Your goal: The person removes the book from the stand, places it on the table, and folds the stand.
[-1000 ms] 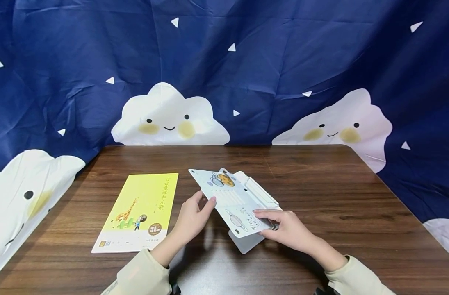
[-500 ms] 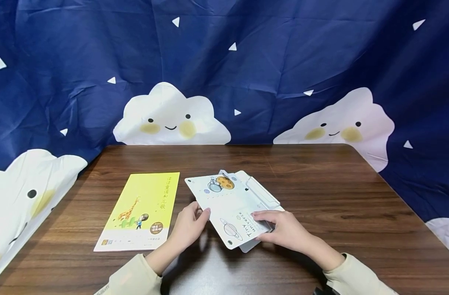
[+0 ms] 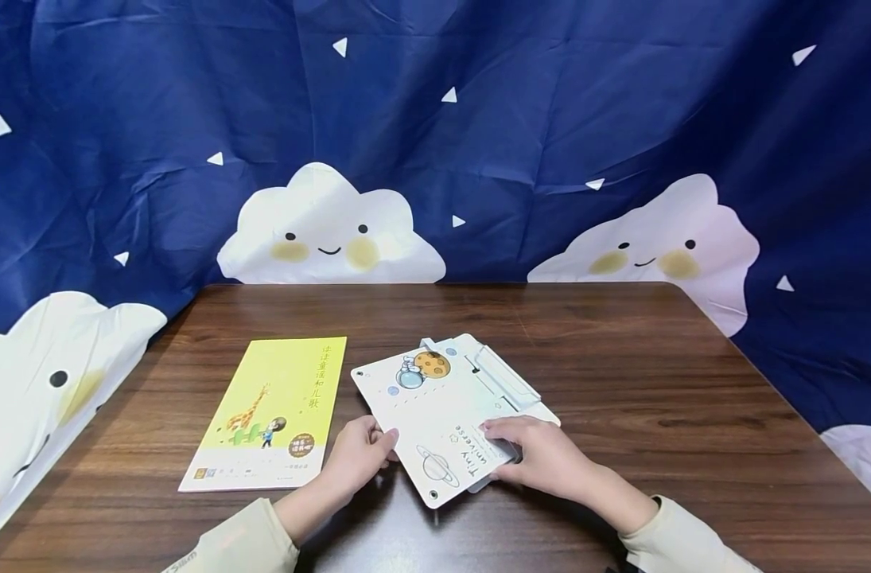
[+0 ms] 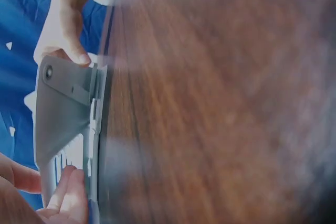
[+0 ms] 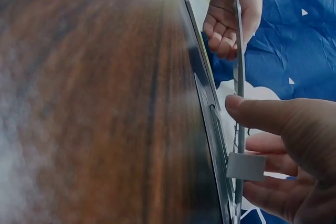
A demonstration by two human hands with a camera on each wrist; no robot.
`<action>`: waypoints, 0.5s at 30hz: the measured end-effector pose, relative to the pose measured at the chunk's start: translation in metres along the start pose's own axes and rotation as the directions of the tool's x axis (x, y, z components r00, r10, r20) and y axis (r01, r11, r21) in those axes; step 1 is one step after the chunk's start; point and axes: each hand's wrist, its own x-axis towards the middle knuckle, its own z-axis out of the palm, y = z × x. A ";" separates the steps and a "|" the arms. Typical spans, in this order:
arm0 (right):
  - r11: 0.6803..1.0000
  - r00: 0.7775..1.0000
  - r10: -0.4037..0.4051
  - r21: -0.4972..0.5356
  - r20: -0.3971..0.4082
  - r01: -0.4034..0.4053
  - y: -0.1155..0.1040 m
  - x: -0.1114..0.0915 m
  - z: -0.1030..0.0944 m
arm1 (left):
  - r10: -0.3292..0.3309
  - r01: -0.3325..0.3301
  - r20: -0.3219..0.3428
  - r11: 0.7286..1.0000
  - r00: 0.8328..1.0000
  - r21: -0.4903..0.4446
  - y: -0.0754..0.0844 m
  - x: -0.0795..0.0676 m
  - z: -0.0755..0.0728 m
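Observation:
A white folding book stand (image 3: 438, 410), printed with an astronaut, planets and "Tiny universe", sits partly unfolded mid-table in the head view. Its printed panel tilts up from the base, whose ledge (image 3: 507, 378) shows at the far right. My left hand (image 3: 363, 450) pinches the panel's left edge; in the left wrist view the thumb is on one face and the fingers (image 4: 68, 195) on the other. At the panel's lower right edge, my right hand (image 3: 550, 458) grips it between thumb and fingers. A small grey tab (image 5: 245, 167) lies near those fingers in the right wrist view.
A yellow book (image 3: 270, 406) with a giraffe on its cover lies flat left of my left hand. The brown wooden table (image 3: 621, 342) ends at a blue cloud-patterned cloth (image 3: 478, 143) hanging behind it.
The printed panel has swung left and toward me, showing more of its face. My left hand has moved left and nearer along with it; the right hand has shifted only slightly.

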 end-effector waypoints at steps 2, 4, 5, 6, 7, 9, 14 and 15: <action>1.000 1.000 -0.001 0.000 0.014 0.001 0.000 0.000 0.000 | -0.020 0.020 0.007 1.000 1.000 -0.014 -0.002 0.000 0.001; 1.000 1.000 -0.002 -0.004 0.031 0.003 0.000 -0.001 0.001 | -0.039 0.040 0.013 0.999 0.999 -0.028 -0.003 0.000 0.002; 1.000 0.999 -0.003 -0.006 0.039 0.003 0.000 -0.001 0.001 | -0.048 0.048 0.017 0.998 0.999 -0.034 -0.004 0.000 0.002; 1.000 0.999 -0.002 -0.007 0.046 0.003 0.000 -0.001 0.001 | -0.055 0.056 0.021 0.997 0.998 -0.044 -0.006 0.000 0.003; 1.000 0.999 -0.004 -0.010 0.051 0.005 0.000 0.000 0.001 | -0.064 0.065 0.024 0.996 0.998 -0.052 -0.006 0.000 0.003; 1.000 0.998 -0.008 -0.012 0.061 0.009 0.000 0.000 0.000 | -0.081 0.083 0.034 0.994 0.996 -0.076 -0.008 0.000 0.004; 1.000 0.997 -0.013 -0.015 0.080 0.014 -0.001 0.000 0.000 | -0.117 0.124 0.062 0.984 0.991 -0.129 -0.011 0.001 0.005; 1.000 0.997 -0.011 -0.016 0.082 0.013 -0.001 -0.001 0.000 | -0.122 0.130 0.066 0.982 0.990 -0.135 -0.011 0.001 0.005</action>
